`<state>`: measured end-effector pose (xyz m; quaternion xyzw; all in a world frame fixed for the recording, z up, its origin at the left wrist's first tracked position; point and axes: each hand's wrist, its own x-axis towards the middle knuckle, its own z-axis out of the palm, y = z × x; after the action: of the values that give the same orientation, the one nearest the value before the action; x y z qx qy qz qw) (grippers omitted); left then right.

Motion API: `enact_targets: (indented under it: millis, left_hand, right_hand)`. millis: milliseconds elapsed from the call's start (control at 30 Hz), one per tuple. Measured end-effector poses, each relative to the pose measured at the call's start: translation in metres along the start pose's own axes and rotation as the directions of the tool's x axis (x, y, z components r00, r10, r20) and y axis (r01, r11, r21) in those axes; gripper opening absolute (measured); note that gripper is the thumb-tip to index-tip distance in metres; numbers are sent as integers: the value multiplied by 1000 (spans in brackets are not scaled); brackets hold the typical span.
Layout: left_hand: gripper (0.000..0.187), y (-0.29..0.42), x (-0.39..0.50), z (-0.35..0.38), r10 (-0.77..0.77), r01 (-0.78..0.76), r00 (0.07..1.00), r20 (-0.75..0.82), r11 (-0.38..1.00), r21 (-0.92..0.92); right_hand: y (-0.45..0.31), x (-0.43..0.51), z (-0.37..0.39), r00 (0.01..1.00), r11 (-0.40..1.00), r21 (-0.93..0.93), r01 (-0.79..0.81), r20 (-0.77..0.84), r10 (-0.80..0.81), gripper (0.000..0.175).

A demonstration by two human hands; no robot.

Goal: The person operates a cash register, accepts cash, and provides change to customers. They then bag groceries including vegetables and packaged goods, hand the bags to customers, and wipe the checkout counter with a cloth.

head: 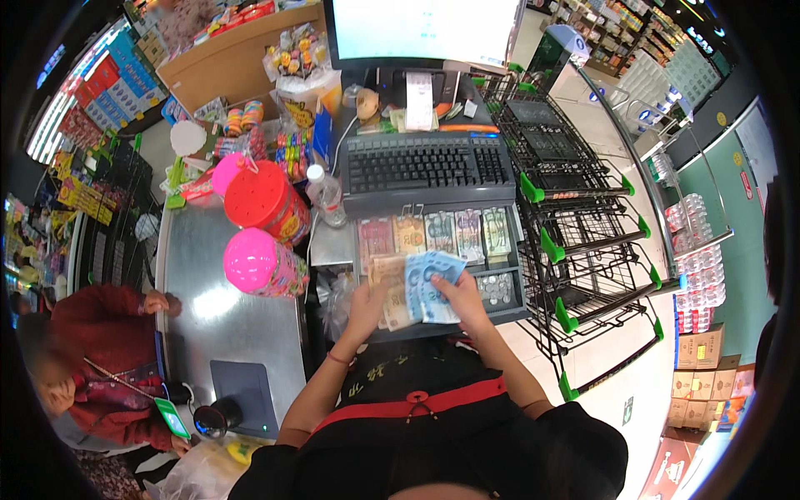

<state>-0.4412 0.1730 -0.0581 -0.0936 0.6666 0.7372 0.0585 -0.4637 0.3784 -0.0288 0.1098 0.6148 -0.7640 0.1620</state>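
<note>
My left hand (367, 304) grips brownish banknotes (395, 300), and my right hand (464, 297) grips blue banknotes (431, 290) fanned over them. The two groups overlap between my hands, above the front of an open cash drawer (494, 266). Behind the held notes, the drawer's back compartments hold red notes (376, 236), brown notes (409, 231) and other notes (440, 230) under wire clips. Coins (497, 287) lie in a front compartment beside my right hand. A grey keyboard (419, 164) sits just beyond the drawer. The held notes hide part of the drawer.
A capped plastic bottle (326, 199) and candy tubs (265, 195) stand left of the drawer on the metal counter (194, 250). A monitor (425, 28) rises behind. Nested shopping carts (581, 250) line the right. A person (112, 325) stands left, near a black scanner (215, 417).
</note>
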Motion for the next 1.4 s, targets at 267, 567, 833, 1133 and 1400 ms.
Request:
enact_targets:
  millis: [267,567,833,1133,1400]
  left_hand:
    - [28,12,-11,19,-169,217,975,145,866,-450]
    - [35,14,-16,9,1,20,930,367,998,-54]
    - [52,35,-36,-17,-70,349,707,703,900,-262]
    - [33,14,-58,-46,-7,-75,965,262,950,302]
    - [39,-13,-71,-72,-272,244,961,55,735,-633]
  right_hand:
    - [20,1,27,980,980,-64,189,75,-184,41]
    - [18,-3,38,936,879,-339,335,223,-271,51]
    - [2,-8,23,903,972,172,161,371,-215,10]
    - [5,1,47,933,896,-282,342,217,-288,31]
    - [37,10,29,716,120,-723,680,621,-317,28]
